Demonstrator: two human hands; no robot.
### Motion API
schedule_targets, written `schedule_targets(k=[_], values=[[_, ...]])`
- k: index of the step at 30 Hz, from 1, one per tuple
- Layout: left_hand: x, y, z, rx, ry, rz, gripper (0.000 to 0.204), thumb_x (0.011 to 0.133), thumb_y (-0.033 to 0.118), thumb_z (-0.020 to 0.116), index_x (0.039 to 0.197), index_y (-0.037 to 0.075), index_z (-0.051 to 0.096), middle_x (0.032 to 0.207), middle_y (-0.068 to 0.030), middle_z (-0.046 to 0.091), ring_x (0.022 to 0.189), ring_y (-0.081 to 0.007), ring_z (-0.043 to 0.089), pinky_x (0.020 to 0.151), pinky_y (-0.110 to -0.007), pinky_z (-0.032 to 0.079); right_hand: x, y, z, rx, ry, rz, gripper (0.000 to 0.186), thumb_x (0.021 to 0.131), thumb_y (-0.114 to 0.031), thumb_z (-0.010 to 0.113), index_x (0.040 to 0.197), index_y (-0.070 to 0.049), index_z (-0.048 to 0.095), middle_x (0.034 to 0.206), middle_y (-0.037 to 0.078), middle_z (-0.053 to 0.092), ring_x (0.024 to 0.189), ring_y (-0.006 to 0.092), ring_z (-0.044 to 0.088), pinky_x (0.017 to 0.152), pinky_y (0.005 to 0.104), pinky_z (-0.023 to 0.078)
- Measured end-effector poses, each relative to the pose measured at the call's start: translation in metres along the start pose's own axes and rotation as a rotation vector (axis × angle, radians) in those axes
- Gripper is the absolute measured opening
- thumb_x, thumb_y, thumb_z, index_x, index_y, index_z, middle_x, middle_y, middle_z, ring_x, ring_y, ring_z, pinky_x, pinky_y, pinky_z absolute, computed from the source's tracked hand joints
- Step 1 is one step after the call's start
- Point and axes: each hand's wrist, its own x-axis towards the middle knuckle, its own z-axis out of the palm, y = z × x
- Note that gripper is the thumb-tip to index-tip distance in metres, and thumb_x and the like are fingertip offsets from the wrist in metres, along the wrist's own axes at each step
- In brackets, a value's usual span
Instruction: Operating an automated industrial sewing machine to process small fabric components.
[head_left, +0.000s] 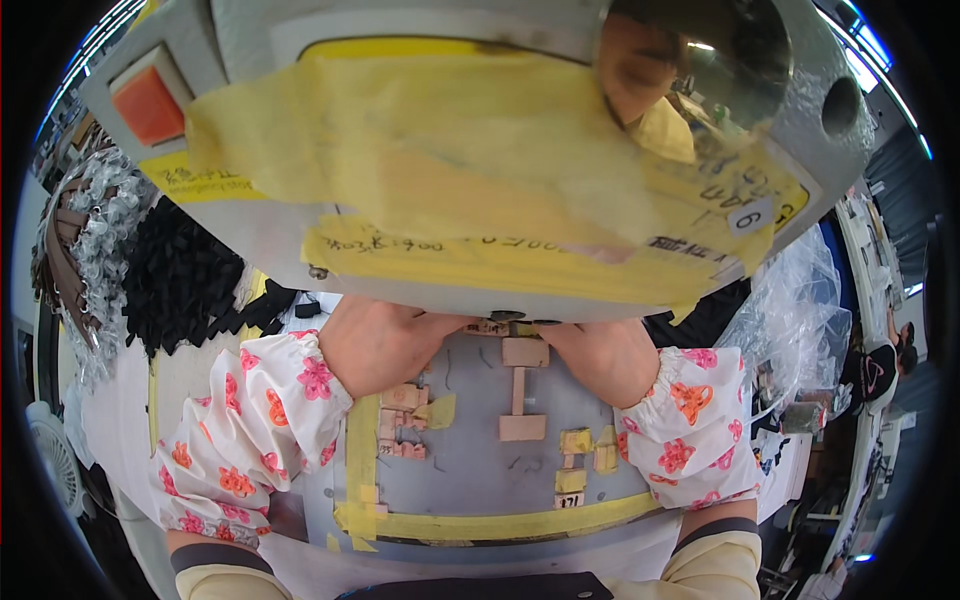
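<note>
A large grey machine head [520, 293], covered with yellow tape, hangs over my hands. From the left my left hand [383, 345] reaches beneath its lower edge, and from the right my right hand [607, 358] does the same. Both rest low over the grey work plate [470, 465]. The machine head hides the fingers of both hands, and whatever they touch. Between the hands, small tan blocks [523, 428] are stuck on the plate. More tan blocks [402, 420] sit below my left hand, and yellow-taped blocks [573, 455] below my right.
At the left lies a pile of black fabric pieces [180, 275], beside a bundle of shiny grey and brown strips [88, 225]. Clear plastic bags [800, 310] stand at the right. A white fan [55, 455] is at the far left. Another person [880, 375] works at the far right.
</note>
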Motion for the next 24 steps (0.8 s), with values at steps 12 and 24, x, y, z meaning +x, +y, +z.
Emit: schedule_targets(k=[12, 24], values=[[0.001, 0.001, -0.002, -0.008, 0.007, 0.022, 0.026, 0.064, 0.001, 0.064, 0.089, 0.006, 0.067, 0.090, -0.0112, 0.062, 0.082, -0.0299, 0.060, 0.068, -0.037, 0.049, -0.002, 0.008, 0.004, 0.027, 0.092, -0.015, 0.016, 0.061, -0.002, 0.061, 0.077, 0.000, 0.060, 0.073, 0.012, 0.057, 0.068, 0.0301, 0.059, 0.055, 0.0361, 0.049], [0.010, 0.006, 0.002, -0.104, -0.066, -0.033, 0.018, 0.071, 0.007, 0.063, 0.089, 0.008, 0.066, 0.091, -0.0095, 0.062, 0.084, -0.0273, 0.059, 0.071, -0.035, 0.047, 0.006, -0.007, 0.015, 0.041, 0.183, 0.052, 0.013, 0.069, -0.003, 0.061, 0.082, -0.003, 0.061, 0.078, 0.011, 0.059, 0.070, 0.0314, 0.059, 0.056, 0.0387, 0.048]])
